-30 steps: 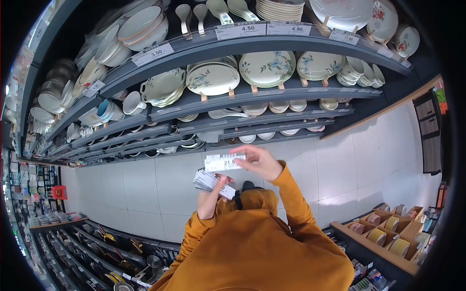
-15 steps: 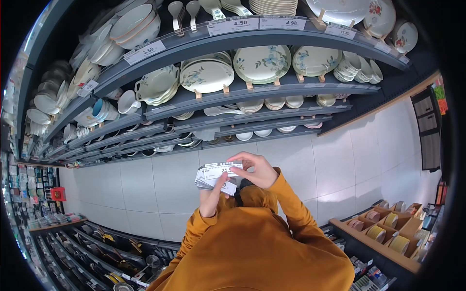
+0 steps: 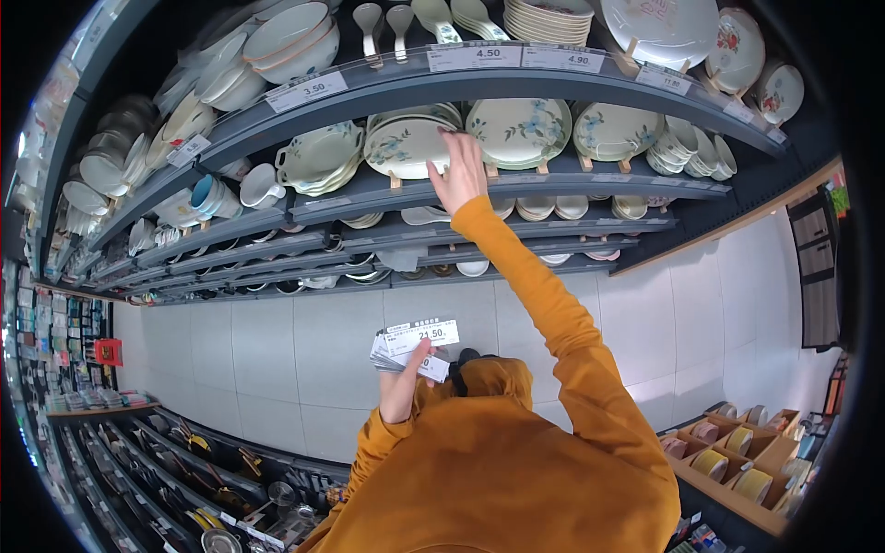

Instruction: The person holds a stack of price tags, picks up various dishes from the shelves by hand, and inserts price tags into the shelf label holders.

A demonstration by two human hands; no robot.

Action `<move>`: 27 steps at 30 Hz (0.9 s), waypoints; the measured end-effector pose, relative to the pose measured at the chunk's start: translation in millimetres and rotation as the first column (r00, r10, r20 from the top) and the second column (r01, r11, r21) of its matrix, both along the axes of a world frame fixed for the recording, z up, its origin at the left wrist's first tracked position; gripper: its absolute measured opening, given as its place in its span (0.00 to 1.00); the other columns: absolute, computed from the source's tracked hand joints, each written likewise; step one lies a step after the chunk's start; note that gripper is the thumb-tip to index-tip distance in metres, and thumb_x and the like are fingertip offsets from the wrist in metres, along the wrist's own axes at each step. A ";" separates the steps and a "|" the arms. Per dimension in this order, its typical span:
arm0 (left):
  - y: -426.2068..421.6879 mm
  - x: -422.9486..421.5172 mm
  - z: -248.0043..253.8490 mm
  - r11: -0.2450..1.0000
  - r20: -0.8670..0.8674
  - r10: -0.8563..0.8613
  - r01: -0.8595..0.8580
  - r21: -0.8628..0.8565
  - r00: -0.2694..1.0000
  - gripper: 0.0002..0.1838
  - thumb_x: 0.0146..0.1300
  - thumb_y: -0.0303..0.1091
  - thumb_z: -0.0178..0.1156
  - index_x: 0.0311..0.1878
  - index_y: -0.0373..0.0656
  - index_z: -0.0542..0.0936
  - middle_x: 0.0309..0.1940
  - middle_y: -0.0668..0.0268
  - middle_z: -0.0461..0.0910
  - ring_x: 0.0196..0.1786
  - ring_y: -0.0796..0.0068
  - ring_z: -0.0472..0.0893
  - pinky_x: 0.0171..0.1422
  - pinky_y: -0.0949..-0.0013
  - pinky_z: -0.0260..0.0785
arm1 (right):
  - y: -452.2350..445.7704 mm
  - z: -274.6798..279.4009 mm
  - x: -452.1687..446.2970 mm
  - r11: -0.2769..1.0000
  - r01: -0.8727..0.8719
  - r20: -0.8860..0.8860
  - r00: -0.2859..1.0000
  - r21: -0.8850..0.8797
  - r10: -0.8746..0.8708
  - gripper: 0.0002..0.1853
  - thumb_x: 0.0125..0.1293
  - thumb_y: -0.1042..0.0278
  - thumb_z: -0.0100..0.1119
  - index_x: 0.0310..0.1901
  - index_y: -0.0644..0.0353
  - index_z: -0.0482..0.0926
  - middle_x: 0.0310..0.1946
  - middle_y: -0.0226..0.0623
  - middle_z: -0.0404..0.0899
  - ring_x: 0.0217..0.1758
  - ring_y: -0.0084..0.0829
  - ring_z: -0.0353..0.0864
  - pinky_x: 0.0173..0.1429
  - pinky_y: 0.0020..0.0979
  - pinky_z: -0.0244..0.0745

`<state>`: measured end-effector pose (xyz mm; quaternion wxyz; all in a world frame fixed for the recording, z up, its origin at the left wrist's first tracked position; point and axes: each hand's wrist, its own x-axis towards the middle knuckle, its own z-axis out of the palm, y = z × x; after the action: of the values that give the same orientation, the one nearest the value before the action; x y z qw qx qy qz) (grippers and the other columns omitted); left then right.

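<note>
At far left, a red box (image 3: 108,351) stands by the packed racks, its marking unreadable. Right of it, a small price tag (image 3: 189,150) on the shelving is too small to read; the next one along, under a stack of white bowls (image 3: 292,44), says 3.50. Below, over the tiled floor, the left hand (image 3: 398,385) grips a fanned stack of price cards (image 3: 417,342), thumb pressed on top; the uppermost reads 21.50, its header print illegible, and a card under it shows a 0. Above, an oval plate (image 3: 403,147) with blue flowers leans upright on its shelf. The right hand (image 3: 458,175) is in front of its right side, thumb and fingers apart; whether they touch the plate I cannot tell. Over that, shelf labels read 4.50 (image 3: 473,57), then 4.90 (image 3: 562,60). Another label (image 3: 664,79) farther right begins with 11, its last digits unclear.
</note>
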<state>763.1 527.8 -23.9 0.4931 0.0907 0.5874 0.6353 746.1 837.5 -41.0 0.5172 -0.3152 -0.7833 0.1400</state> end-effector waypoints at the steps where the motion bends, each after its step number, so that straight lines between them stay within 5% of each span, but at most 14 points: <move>1: -2.6 -0.8 0.0 1.000 0.003 0.005 -0.005 0.002 1.000 0.09 0.68 0.33 0.59 0.42 0.37 0.78 0.35 0.61 0.82 0.27 0.78 0.79 0.23 0.75 0.65 | 1.6 1.3 -5.5 1.000 0.018 0.015 1.000 -0.012 -0.018 0.21 0.57 0.72 0.62 0.52 0.60 0.71 0.49 0.47 0.68 0.51 0.50 0.72 0.55 0.43 0.70; 4: -8.3 -2.4 -0.7 0.999 0.012 0.028 -0.028 0.014 1.000 0.09 0.68 0.34 0.59 0.43 0.36 0.78 0.35 0.61 0.82 0.28 0.78 0.79 0.24 0.75 0.65 | 17.9 0.6 -9.9 0.994 0.042 -0.055 0.997 -0.104 -0.048 0.18 0.58 0.70 0.62 0.50 0.60 0.71 0.46 0.47 0.67 0.49 0.50 0.73 0.51 0.43 0.71; 9: -7.9 -3.5 1.3 0.999 0.027 0.043 -0.043 0.024 0.999 0.09 0.68 0.34 0.59 0.41 0.37 0.78 0.35 0.61 0.82 0.28 0.79 0.79 0.25 0.76 0.65 | 42.8 -0.2 -10.0 0.999 0.052 -0.001 0.999 0.013 -0.052 0.11 0.58 0.67 0.63 0.43 0.52 0.77 0.39 0.32 0.75 0.45 0.40 0.76 0.43 0.42 0.74; 13: -1.1 -3.9 8.5 1.000 0.019 0.011 -0.011 0.027 1.000 0.08 0.67 0.34 0.59 0.39 0.38 0.78 0.35 0.61 0.82 0.28 0.79 0.78 0.25 0.76 0.65 | 43.4 4.0 -3.8 0.995 0.025 0.041 0.999 0.092 -0.029 0.09 0.58 0.70 0.64 0.41 0.54 0.79 0.35 0.32 0.75 0.42 0.37 0.78 0.40 0.38 0.74; 25: 0.7 -8.1 8.0 0.997 0.022 -0.013 0.011 0.074 1.000 0.08 0.67 0.34 0.60 0.38 0.38 0.79 0.33 0.63 0.82 0.27 0.80 0.77 0.24 0.76 0.65 | 16.2 7.7 7.1 0.977 -0.194 0.334 0.930 0.088 0.154 0.22 0.47 0.79 0.66 0.46 0.52 0.75 0.43 0.32 0.79 0.44 0.37 0.81 0.43 0.37 0.80; 27: 1.5 -16.2 17.6 0.998 -0.039 -0.004 0.007 0.067 0.999 0.09 0.67 0.35 0.60 0.38 0.39 0.79 0.32 0.64 0.81 0.26 0.80 0.77 0.24 0.77 0.65 | 22.3 -0.3 1.5 0.955 -0.203 0.342 0.932 0.216 0.121 0.26 0.45 0.80 0.66 0.49 0.51 0.76 0.44 0.33 0.81 0.45 0.36 0.83 0.43 0.36 0.83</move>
<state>746.9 529.3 -6.3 0.4800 0.1212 0.5750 0.6514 747.6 859.8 -41.3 0.4031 -0.2006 -0.8924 0.0296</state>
